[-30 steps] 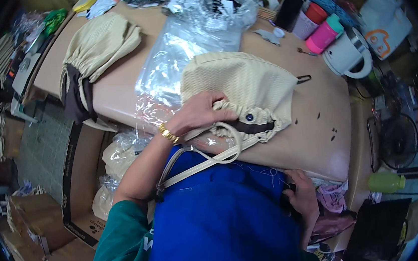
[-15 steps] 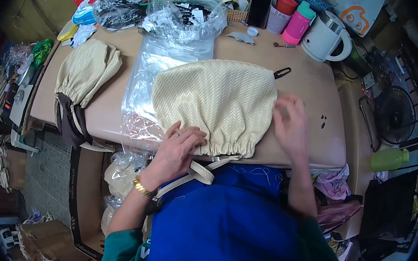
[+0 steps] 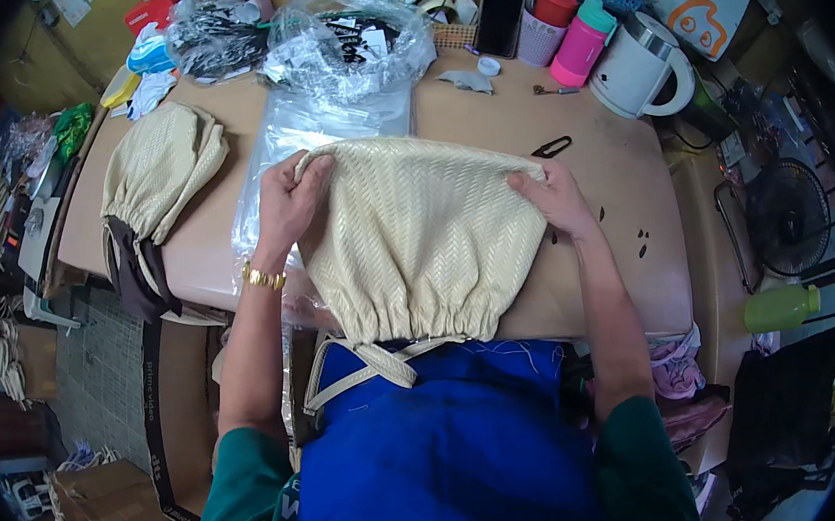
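A cream bag of woven-pattern fabric [image 3: 421, 240] is spread at the padded table's front edge [image 3: 640, 269], its gathered, ruffled end toward me. My left hand [image 3: 296, 197] grips its upper left corner, and my right hand [image 3: 542, 193] pinches its upper right corner. Pale straps [image 3: 377, 365] trail below it over my blue apron [image 3: 437, 460]. Behind the bag lie clear plastic sheets [image 3: 323, 119], and a black clip [image 3: 550, 145] is beside its right corner.
Another cream bag with dark lining [image 3: 157, 165] lies at the left. Bagged tags [image 3: 347, 46], a phone [image 3: 498, 22], a pink bottle [image 3: 579, 54] and a white kettle [image 3: 638, 68] line the back. A fan [image 3: 785, 215] stands right; cardboard boxes [image 3: 104, 502] sit lower left.
The cream bag has been turned with its dark gathered opening out of sight. Both my hands have moved up to its far corners and taken hold of them; the right was empty before.
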Demonstrator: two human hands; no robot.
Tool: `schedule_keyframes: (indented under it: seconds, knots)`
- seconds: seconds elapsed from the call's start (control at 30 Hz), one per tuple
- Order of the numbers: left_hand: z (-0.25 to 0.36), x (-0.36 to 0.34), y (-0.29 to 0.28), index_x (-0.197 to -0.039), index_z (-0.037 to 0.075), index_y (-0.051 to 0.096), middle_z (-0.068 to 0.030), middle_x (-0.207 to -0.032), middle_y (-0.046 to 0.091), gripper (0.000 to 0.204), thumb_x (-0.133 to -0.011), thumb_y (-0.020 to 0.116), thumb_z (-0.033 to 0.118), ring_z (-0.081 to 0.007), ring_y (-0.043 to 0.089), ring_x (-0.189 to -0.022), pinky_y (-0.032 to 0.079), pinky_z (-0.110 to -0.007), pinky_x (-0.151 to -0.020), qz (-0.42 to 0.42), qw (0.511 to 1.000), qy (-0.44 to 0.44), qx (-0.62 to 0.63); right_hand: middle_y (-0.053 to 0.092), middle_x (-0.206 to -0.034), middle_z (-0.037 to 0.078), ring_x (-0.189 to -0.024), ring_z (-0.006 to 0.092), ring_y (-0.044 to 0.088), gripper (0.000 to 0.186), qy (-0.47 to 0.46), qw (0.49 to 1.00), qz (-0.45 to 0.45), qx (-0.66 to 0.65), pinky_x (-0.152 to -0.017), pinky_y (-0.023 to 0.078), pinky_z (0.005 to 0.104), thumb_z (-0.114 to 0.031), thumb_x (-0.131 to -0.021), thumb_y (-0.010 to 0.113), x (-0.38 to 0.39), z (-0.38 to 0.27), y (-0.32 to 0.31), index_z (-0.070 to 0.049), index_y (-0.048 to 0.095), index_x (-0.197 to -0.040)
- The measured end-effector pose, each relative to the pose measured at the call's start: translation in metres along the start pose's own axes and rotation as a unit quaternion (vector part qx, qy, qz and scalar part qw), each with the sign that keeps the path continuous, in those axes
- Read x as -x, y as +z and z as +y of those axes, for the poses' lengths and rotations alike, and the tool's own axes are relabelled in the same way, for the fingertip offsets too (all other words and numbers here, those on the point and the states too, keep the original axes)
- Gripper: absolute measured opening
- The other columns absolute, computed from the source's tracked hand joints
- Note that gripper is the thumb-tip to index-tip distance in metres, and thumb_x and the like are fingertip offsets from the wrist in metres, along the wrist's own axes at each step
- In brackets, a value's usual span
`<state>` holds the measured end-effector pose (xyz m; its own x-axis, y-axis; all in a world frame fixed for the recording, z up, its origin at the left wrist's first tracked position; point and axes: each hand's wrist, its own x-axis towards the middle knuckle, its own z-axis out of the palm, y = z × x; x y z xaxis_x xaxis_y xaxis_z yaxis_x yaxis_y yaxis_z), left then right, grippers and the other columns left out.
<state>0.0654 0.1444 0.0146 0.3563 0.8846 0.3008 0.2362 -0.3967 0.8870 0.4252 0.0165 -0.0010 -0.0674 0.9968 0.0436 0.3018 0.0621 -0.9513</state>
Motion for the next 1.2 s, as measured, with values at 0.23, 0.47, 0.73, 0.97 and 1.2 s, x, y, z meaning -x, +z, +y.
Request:
schedule_keyframes:
  seconds: [0.23, 0.47, 0.73, 0.97, 1.2]
  knots:
    - [0.054, -0.026, 0.014, -0.114, 0.001, 0.06, -0.0086, -0.105, 0.065, 0.032, -0.091, 0.072, 0.018, -0.0197, 0.061, -0.099, 0.047, -0.032, -0.086, 0.118, 0.973, 0.196, -0.011, 0.064, -0.123, 0.013, -0.114, 0.0227, 0.06, 0.037, -0.043, 0.994, 0.096, -0.023, -0.1, 0.046, 0.0351, -0.027, -0.087, 0.075, -0.008, 0.007, -0.065, -0.003, 0.068, -0.114]
    - [0.068, 0.055, 0.0, -0.111, 0.001, 0.061, -0.0085, -0.108, 0.064, 0.029, -0.085, 0.07, 0.01, -0.018, 0.06, -0.103, 0.047, -0.031, -0.087, -0.066, 0.988, 0.088, -0.109, 0.062, -0.118, 0.015, -0.115, 0.0337, 0.058, 0.034, 0.049, 0.898, 0.199, 0.39, -0.101, 0.045, 0.0418, -0.025, -0.081, 0.077, -0.042, 0.06, -0.078, -0.009, 0.072, -0.111]
    - [0.07, 0.149, 0.023, -0.138, 0.001, 0.039, -0.0162, -0.12, 0.046, 0.086, -0.073, 0.085, 0.035, -0.0276, 0.051, -0.108, 0.048, -0.04, -0.088, -0.05, 0.983, -0.059, -0.168, 0.063, -0.113, 0.013, -0.11, 0.0331, 0.06, 0.027, -0.025, 0.789, 0.36, 0.498, -0.094, 0.047, 0.0417, -0.02, -0.09, 0.065, -0.125, 0.116, -0.144, -0.009, 0.067, -0.114]
    - [0.031, 0.174, 0.029, -0.126, -0.002, 0.046, -0.016, -0.105, 0.057, 0.07, -0.07, 0.083, 0.019, -0.0306, 0.058, -0.096, 0.046, -0.041, -0.087, -0.025, 0.987, -0.137, -0.078, 0.063, -0.108, 0.016, -0.101, 0.0348, 0.061, 0.023, 0.054, 0.774, 0.311, 0.549, -0.091, 0.048, 0.0415, -0.02, -0.092, 0.062, -0.104, 0.109, -0.145, -0.008, 0.061, -0.111]
    - [0.025, 0.172, 0.032, -0.124, 0.001, 0.05, -0.0136, -0.106, 0.064, 0.058, -0.078, 0.074, 0.026, -0.03, 0.061, -0.095, 0.038, -0.045, -0.088, 0.014, 0.957, -0.023, -0.29, 0.067, -0.091, 0.015, -0.086, 0.0327, 0.067, 0.036, 0.011, 0.948, 0.231, 0.219, -0.077, 0.049, 0.0459, -0.029, -0.089, 0.07, -0.022, -0.041, -0.012, -0.006, 0.055, -0.113]
